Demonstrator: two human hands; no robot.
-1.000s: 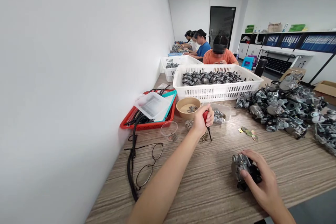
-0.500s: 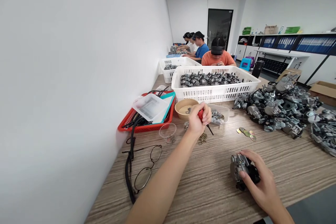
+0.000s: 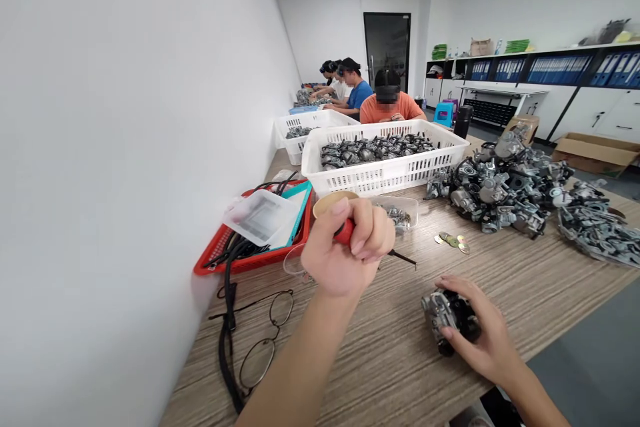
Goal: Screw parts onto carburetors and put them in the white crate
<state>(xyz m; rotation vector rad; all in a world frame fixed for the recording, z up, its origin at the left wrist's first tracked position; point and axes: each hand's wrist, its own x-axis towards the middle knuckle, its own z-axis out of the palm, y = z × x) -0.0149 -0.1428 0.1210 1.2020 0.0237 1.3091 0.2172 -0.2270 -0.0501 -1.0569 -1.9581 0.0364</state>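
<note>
My left hand [image 3: 350, 250], raised over the table, is closed around the red handle of a screwdriver [image 3: 344, 233]. Its dark shaft slopes down to the right, and the tip hangs above the wood. Something tiny may sit at that tip, too small to make out. On the table, my right hand [image 3: 483, 333] grips a grey and black carburetor [image 3: 441, 321] from its right side, thumb in front and fingers over the top. Several thin brass-coloured discs [image 3: 453, 241] lie beyond it. A clear box [image 3: 411, 215] of small metal parts and a tan bowl [image 3: 325, 201] are partly hidden behind my left hand.
A heap of carburetors [image 3: 500, 190] is at the right, beside a bag of metal parts [image 3: 600, 223]. A white crate [image 3: 385, 175] of carburetors stands across the back. Left are a red basket [image 3: 205, 263] and eyeglasses [image 3: 257, 363]. A person in orange [image 3: 393, 107] sits opposite.
My left hand has come nearer and lower with the screwdriver, turning its palm more towards me. My right hand keeps its hold on the carburetor. The view has swung to the right.
</note>
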